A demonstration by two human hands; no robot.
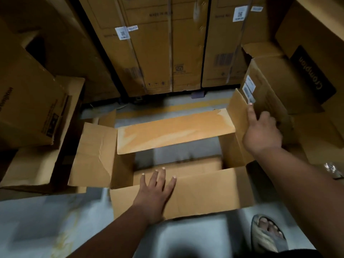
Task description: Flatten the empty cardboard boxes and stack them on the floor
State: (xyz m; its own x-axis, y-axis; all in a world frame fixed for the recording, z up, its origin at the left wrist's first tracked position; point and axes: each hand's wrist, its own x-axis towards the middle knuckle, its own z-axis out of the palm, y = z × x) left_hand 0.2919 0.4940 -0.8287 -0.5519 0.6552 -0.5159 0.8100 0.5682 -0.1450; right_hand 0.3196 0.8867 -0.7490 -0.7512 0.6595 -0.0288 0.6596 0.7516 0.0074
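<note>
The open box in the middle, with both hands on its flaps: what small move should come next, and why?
Probably push the near flap down and away with the left hand while the right hand presses the right flap inward. The open box still stands as a hollow tube: the floor shows through it, and all four flaps are spread, so it seems ready to collapse.

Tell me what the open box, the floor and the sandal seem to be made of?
Open box: brown cardboard, matte, with creases and torn flap edges. Floor: looks like smooth grey stone or tile, slightly shiny; uncertain. Sandal: seems grey rubber or foam, too blurred to tell.
</note>
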